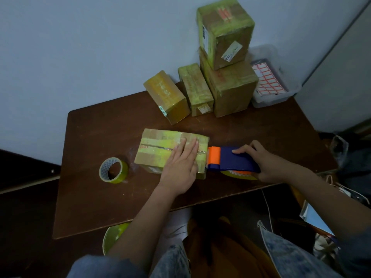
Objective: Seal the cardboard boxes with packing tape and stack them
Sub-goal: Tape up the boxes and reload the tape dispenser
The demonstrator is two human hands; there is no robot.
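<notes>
Head view: a cardboard box point(172, 151) lies a little in from the near edge of the brown table point(96, 137), about midway along it, its top flaps meeting in a seam that runs left to right. The left hand point(180, 167) lies flat on the right half of the lid, fingers straight and together, pressing down and holding nothing. The right hand point(265, 161) is curled round the blue body of a tape dispenser point(232, 159), whose orange nose meets the box's right end, right at the table's near edge.

The step in hand looks like laying a strip along the seam. To do it well, the dispenser's nose should stay square to the seam and low on the end face, so the tape bites there before coming up over the lid. The flat hand ought to keep the flaps level and the box from sliding left, then give way ahead of the roller. A steady pull, with the tape kept taut, would avoid wrinkles. Whether tape already bridges the seam under the palm cannot be told.

A spare roll of tape point(113, 170) stands left of the box, near but apart. Toward the far right corner sit two sealed boxes side by side point(178, 95) and a stack of two boxes point(226, 57), the likely place for this one. A clear tray of red-edged labels point(269, 81) sits at that corner.
</notes>
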